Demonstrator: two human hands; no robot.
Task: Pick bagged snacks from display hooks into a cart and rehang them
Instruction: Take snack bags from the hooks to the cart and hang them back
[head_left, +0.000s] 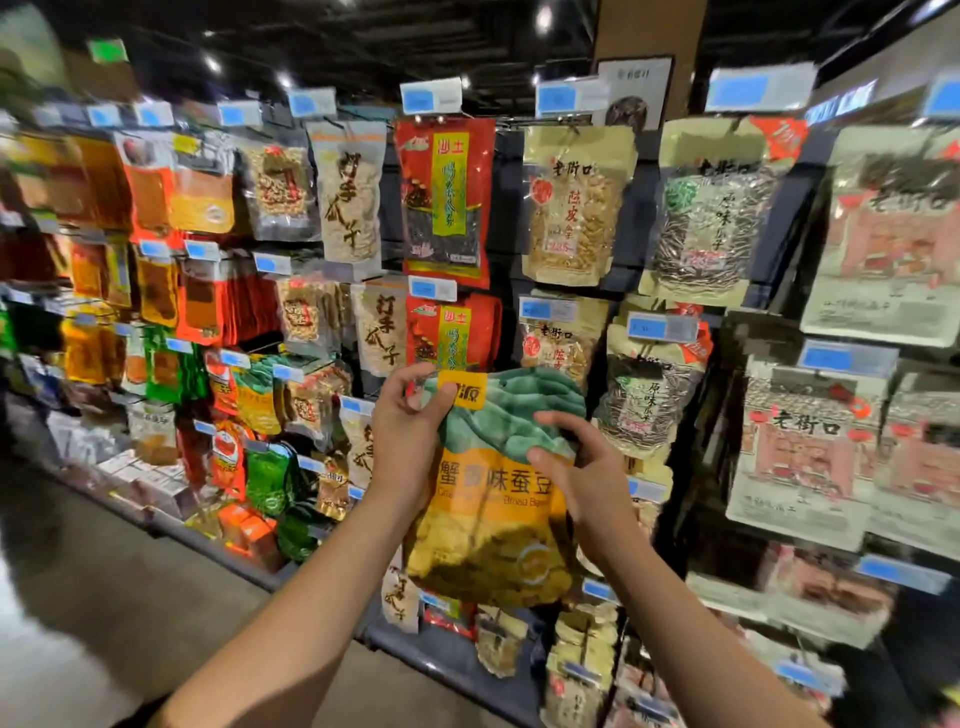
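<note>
I hold a large snack bag (493, 499) with a green top and a yellow-orange lower half upright in front of the display wall. My left hand (408, 431) pinches its top left corner between thumb and fingers. My right hand (582, 467) grips the bag's right side, thumb on the front and fingers curled over the edge. Behind the bag's top hangs a red snack bag (452, 330) on a hook under a blue price tag (431, 288). No cart is in view.
Rows of bagged snacks hang on hooks across the wall: red bag (444, 200), beige bags (574, 205), sunflower seed bags (717, 213), orange and green bags at left. A low shelf edge (218, 551) runs along the floor. Grey aisle floor (104, 597) lies to the left.
</note>
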